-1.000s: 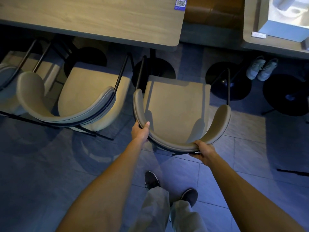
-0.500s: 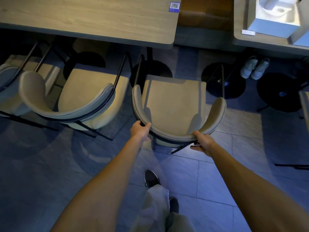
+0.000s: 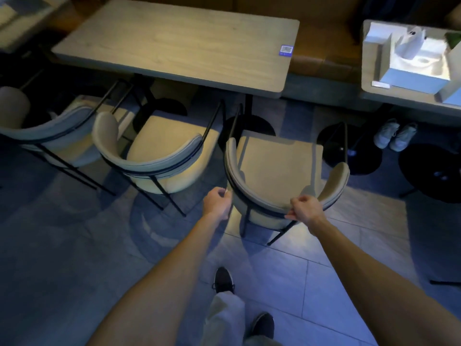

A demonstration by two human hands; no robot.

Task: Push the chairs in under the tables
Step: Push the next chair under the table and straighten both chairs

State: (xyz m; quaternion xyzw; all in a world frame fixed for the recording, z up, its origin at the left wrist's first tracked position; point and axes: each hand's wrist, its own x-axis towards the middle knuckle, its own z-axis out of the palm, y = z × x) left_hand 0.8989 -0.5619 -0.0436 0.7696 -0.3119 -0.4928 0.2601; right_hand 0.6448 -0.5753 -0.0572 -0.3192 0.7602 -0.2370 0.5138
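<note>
A beige curved-back chair (image 3: 277, 168) on black metal legs faces the light wooden table (image 3: 179, 46), with its seat front just short of the table's near edge. My right hand (image 3: 304, 208) is curled over the rear rim of its backrest. My left hand (image 3: 216, 201) sits at the backrest's left edge with loosely curled fingers, only the fingertips touching. A second matching chair (image 3: 159, 158) stands at an angle to its left, and a third chair (image 3: 50, 131) is further left.
Black round table bases (image 3: 354, 151) stand on the tiled floor to the right, beside a pair of white sneakers (image 3: 395, 136). A second table (image 3: 374, 93) at the right carries white boxes. A brown bench (image 3: 321, 46) runs behind the tables. My feet (image 3: 223, 279) are on the grey tiles.
The chair has slid forward toward the table while my view has pulled back and higher. My left hand has loosened from its grip on the backrest; my right hand stays on the rim.
</note>
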